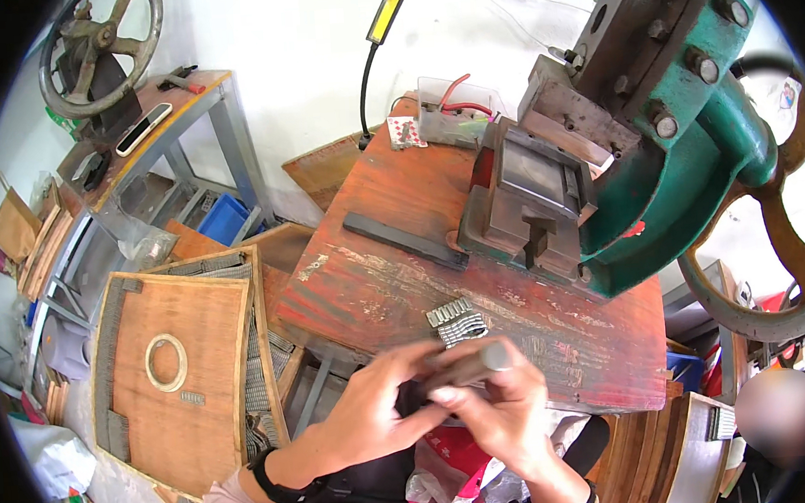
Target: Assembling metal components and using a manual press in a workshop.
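Observation:
My right hand (504,411) is closed round a grey, bar-like piece with a round, shiny end (496,356). Beside it, my left hand (375,405) has its fingers curled against the same piece; a dark part shows between the two hands, its shape mostly hidden. Just beyond my fingers, a small stack of ribbed metal pieces (456,320) lies on the worn red-brown table (556,353). Farther off on that table rests a long dark flat bar (405,239).
A green hand press (695,206) with a metal die block (528,198) stands on the right. Behind are a clear plastic box (458,110) and a bendable lamp (386,15). At left, a wooden tray (209,332) bears a ring (165,363) and ribbed strips.

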`<state>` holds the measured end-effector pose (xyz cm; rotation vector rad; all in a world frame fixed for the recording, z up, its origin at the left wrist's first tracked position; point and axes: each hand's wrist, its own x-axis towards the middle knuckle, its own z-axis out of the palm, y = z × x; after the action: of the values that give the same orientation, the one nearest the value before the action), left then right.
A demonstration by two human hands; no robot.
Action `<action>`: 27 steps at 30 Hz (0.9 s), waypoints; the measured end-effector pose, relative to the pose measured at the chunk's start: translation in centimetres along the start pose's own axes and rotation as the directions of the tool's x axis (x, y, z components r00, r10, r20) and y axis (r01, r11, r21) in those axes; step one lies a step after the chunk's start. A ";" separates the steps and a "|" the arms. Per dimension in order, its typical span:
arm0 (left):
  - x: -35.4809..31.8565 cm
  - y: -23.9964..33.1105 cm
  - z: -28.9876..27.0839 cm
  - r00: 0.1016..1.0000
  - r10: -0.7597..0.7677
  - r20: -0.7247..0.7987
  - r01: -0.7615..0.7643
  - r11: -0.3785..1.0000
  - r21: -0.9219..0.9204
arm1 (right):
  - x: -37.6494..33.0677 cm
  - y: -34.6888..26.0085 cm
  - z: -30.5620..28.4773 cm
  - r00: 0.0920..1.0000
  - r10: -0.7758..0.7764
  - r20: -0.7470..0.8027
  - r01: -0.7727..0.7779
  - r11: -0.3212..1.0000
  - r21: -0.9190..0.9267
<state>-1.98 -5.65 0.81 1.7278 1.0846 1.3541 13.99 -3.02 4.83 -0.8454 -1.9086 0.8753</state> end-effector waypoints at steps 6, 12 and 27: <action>-6.2 -2.2 -3.2 0.919 -0.382 -0.097 0.354 0.908 -0.224 | 2.8 0.7 -1.6 0.941 -0.056 0.335 0.161 0.942 -0.294; -10.1 -4.2 -10.3 0.699 -0.586 -0.409 0.443 0.804 -0.397 | 5.0 4.4 -4.6 0.846 0.071 0.529 0.201 0.875 -0.440; -13.6 -16.4 -21.7 0.753 -0.358 -0.552 0.647 0.250 0.721 | 4.0 5.5 -3.6 0.895 0.108 0.433 0.178 0.803 -0.569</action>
<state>-27.88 -10.69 -14.29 1.5014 2.6415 0.5255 16.79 4.03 3.38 -1.0251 -2.6813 0.4453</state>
